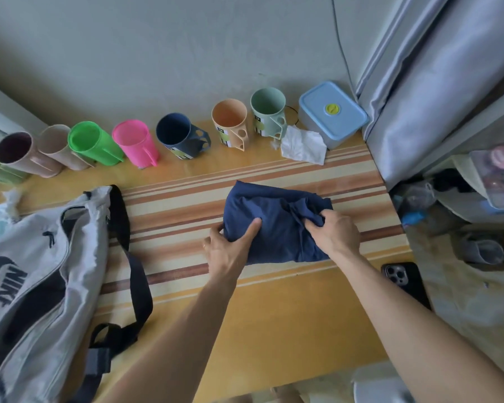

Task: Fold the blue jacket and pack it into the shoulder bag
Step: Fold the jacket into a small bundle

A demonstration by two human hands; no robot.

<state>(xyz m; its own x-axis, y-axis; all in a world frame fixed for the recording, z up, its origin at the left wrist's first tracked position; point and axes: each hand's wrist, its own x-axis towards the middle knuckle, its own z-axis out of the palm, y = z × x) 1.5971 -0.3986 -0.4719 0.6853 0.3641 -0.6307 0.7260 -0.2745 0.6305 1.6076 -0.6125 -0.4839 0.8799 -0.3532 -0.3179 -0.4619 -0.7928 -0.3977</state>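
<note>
A glossy striped table (pixel 274 330) carries a soft grey fabric shoulder bag (pixel 38 274) at the left. Well right of it lies the blue jacket (pixel 274 219), a matte, creased, roughly square bundle. The left hand (pixel 230 248) pinches its near-left corner; the right hand (pixel 336 232) bunches a fold on its right side.

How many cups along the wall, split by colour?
Green: 2, bright and pale mint
Beige or tan: 2
Pink: 1
Navy: 1
Peach: 1
Total: 7; another green item at the left edge is cut off, uncounted.
</note>
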